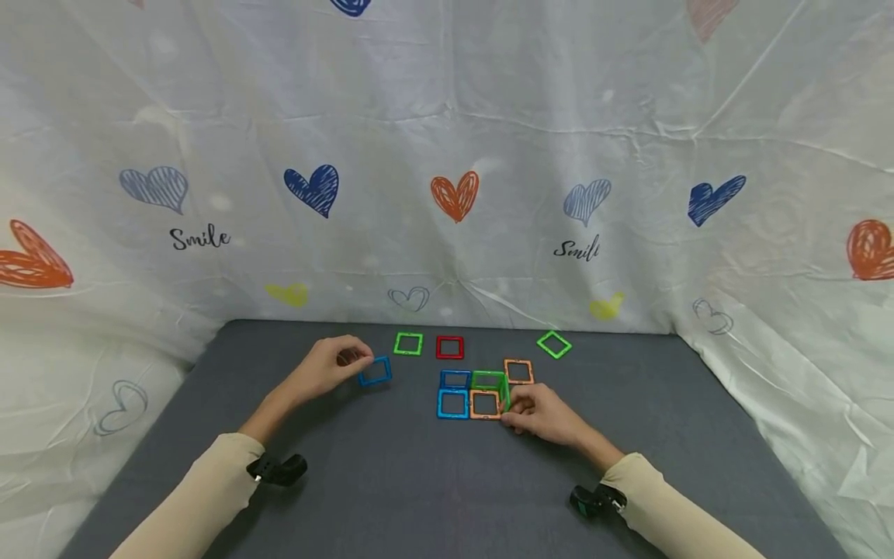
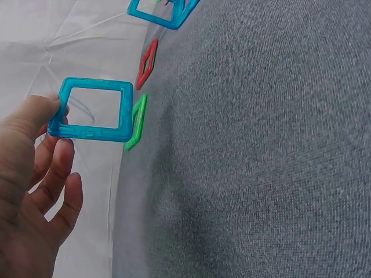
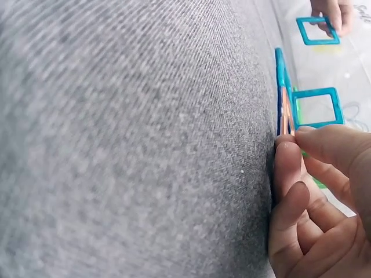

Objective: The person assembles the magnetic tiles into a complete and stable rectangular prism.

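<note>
My left hand (image 1: 334,363) pinches a blue square magnetic tile (image 2: 93,133) by one edge between thumb and fingers, held above the table. My right hand (image 1: 541,414) is at the right side of a small structure, thumb and fingertips pinching the upright green tile (image 1: 506,392) near its base. In that structure a flat blue tile (image 1: 454,417) lies beside a flat orange tile (image 1: 485,417). Behind them stand a blue tile (image 1: 455,372) and another green tile (image 1: 486,373). Fingers partly hide the pinched tile in the right wrist view.
Along the back of the dark grey table (image 1: 391,497) lie a green tile (image 1: 408,354), a red tile (image 1: 450,357) and a green tile turned cornerwise (image 1: 563,337). An orange tile (image 1: 518,360) is just behind the structure. A white curtain printed with hearts (image 1: 447,256) rises behind the table.
</note>
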Tool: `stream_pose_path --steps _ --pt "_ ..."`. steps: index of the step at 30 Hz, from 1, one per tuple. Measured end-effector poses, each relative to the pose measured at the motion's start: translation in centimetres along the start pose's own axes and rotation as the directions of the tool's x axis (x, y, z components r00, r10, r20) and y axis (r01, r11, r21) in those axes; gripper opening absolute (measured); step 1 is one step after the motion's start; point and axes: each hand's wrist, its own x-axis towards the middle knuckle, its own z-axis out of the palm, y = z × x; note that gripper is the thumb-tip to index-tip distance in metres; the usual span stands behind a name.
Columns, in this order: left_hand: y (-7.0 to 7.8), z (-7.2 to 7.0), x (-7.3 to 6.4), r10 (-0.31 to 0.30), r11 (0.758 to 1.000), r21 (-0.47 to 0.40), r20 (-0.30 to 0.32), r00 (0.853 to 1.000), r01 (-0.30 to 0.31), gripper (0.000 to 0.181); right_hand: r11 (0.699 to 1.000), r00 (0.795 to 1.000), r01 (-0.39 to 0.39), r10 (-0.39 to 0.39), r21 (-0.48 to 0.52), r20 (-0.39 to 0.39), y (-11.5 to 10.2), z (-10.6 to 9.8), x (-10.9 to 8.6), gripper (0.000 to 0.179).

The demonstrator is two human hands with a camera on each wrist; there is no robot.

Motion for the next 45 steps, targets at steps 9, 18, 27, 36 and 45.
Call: stream_pose_path --steps 9,18,27,36,45 --pt "0.5 0.5 0.0 0.03 0.999 -0.02 0.014 0.999 -0.03 0.008 1.0 1.0 0.011 -0.011 -0.021 -0.006 0.0 0.2 0.5 0.004" --pt "1.1 1.4 0.4 0.067 0.997 -0.037 0.029 0.997 -0.066 0.009 0.998 0.999 0.031 -0.032 -0.046 -0.022 0.0 0.5 1.4 0.005" --pt "2.5 2.6 1.0 0.099 0.994 -0.052 0.065 0.993 -0.095 0.006 0.999 1.0 -0.001 0.0 -0.041 -0.024 0.1 0.7 1.9 0.004" --pt "4.1 4.8 2.0 0.177 0.982 -0.087 0.116 0.977 -0.167 0.005 1.0 1.0 0.003 -0.004 -0.022 -0.031 0.4 0.3 2.0 0.005" --pt "5.2 6.2 3.0 0.193 0.978 -0.114 0.158 0.968 -0.176 0.006 1.0 1.0 0.0 0.0 -0.005 -0.025 0.5 0.2 2.1 0.007"
